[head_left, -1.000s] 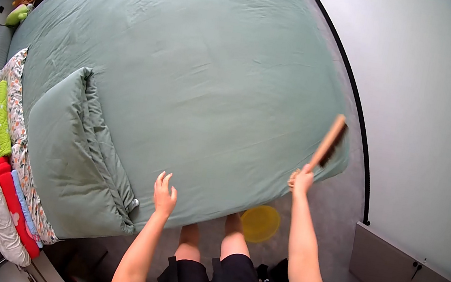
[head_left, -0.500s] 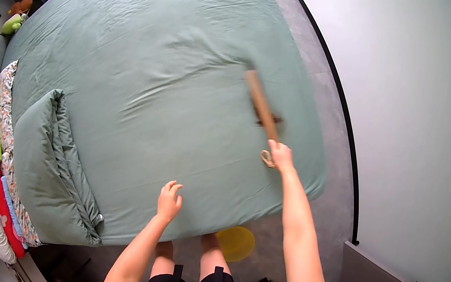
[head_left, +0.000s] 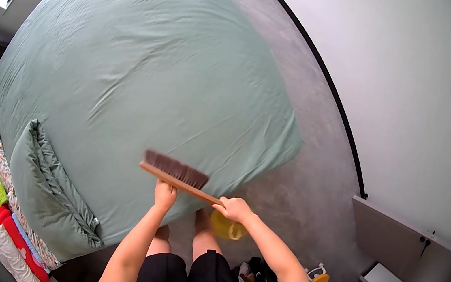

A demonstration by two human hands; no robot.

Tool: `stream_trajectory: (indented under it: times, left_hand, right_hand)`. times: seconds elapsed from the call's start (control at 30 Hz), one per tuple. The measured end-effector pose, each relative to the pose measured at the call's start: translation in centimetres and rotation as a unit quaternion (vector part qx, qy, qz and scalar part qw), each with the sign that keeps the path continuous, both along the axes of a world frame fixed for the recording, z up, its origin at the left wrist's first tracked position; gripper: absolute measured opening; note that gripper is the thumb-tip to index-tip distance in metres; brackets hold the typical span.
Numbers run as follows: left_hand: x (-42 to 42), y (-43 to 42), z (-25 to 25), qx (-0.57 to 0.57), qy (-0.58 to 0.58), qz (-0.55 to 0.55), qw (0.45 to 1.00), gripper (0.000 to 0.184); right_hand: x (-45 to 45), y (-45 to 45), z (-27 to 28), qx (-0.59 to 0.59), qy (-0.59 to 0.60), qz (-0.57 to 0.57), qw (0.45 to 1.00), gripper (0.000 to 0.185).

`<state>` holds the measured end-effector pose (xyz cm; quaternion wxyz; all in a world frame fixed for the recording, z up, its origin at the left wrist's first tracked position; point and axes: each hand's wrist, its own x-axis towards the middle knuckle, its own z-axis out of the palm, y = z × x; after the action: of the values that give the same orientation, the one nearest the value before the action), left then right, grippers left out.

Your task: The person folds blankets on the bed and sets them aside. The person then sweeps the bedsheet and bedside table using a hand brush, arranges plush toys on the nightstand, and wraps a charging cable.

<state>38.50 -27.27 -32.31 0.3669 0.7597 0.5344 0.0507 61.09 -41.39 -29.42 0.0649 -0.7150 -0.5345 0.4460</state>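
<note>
A wooden brush [head_left: 179, 184] with dark bristles is held level across my front, over the near edge of the bed's green sheet [head_left: 145, 94]. My right hand [head_left: 234, 209] is wrapped round the end of its handle, where a loop hangs down. Near the other end, my left hand [head_left: 165, 195] grips the wooden back from below, its fingers partly hidden by the wood. The bristles face away from me, up toward the bed.
A folded green quilt [head_left: 52, 191] lies at the bed's left, beside a floral pillow and a red cloth [head_left: 18, 241]. A yellow basin [head_left: 223, 225] stands on the floor behind my right hand. At the lower right is a grey cabinet [head_left: 398, 237].
The brush has swung from the bed's right part to the near edge, bristles now up. My left hand, empty before, has taken hold of it. The view has turned.
</note>
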Motion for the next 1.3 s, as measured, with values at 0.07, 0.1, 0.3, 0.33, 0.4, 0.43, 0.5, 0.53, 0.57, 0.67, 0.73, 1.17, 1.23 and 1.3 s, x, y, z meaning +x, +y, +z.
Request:
stream_trajectory:
  times: [0.07,0.1,0.3,0.33,0.4,0.43,0.5,0.53,0.57,0.67,0.73,1.17,1.23,1.3]
  left_hand:
    - [-0.3,-0.4,-0.1,-0.012,-0.021,-0.026,0.999,0.021]
    - [-0.5,-0.5,-0.3,-0.017,-0.033,-0.037,0.999,0.021]
    - [-0.7,-0.2,-0.1,0.007,-0.031,-0.049,0.998,0.022]
    - [-0.6,-0.2,-0.1,0.007,-0.028,-0.037,0.999,0.023]
    - [-0.5,-0.1,-0.1,-0.011,-0.043,-0.016,0.999,0.026]
    - [-0.5,0.1,0.0,-0.018,-0.049,-0.004,0.999,0.028]
    - [-0.1,0.6,0.5,0.023,-0.059,0.04,0.997,0.032]
    - [-0.1,0.8,0.7,0.044,-0.063,0.064,0.995,0.034]
    - [-0.6,1.1,0.6,0.057,-0.045,0.087,0.994,0.035]
    - [-2.8,2.5,-0.2,0.044,0.04,0.138,0.989,0.043]
    - [-4.5,3.2,-0.7,0.044,0.122,0.166,0.977,0.049]
    - [-7.5,15.8,-4.2,-0.118,0.28,0.023,0.952,0.09]
    - [-8.0,16.3,-4.0,-0.151,0.263,0.012,0.953,0.092]
    - [-8.4,16.6,-3.7,-0.17,0.251,-0.002,0.953,0.092]
  right_hand:
    - [4.3,-4.6,-2.2,-0.024,-0.077,-0.154,0.985,0.042]
    - [7.8,-7.2,-2.8,-0.012,-0.127,-0.259,0.958,0.045]
    - [18.5,-10.9,-1.3,0.095,-0.041,-0.725,0.68,0.053]
    - [17.6,-8.4,0.0,0.084,-0.034,-0.703,0.706,0.051]
    - [12.9,-2.1,1.3,0.102,-0.078,-0.574,0.808,0.048]
    - [9.9,1.2,1.4,0.134,-0.127,-0.461,0.868,0.046]
    - [3.5,6.9,-0.3,0.089,-0.066,-0.275,0.955,0.036]
    - [0.0,9.9,0.0,0.094,-0.036,-0.183,0.978,0.033]
    - [-2.9,12.8,0.8,0.123,-0.02,-0.085,0.988,0.028]
    - [-7.6,19.4,0.1,0.184,-0.014,0.14,0.973,0.027]
    - [-8.1,24.2,0.2,0.156,-0.064,0.243,0.955,0.026]
    - [17.2,33.6,-4.6,0.187,-0.143,-0.411,0.881,0.049]
    - [7.6,35.2,-4.3,0.209,-0.042,-0.303,0.929,0.046]
    - [-2.0,37.2,-4.5,0.236,-0.038,-0.055,0.969,0.042]
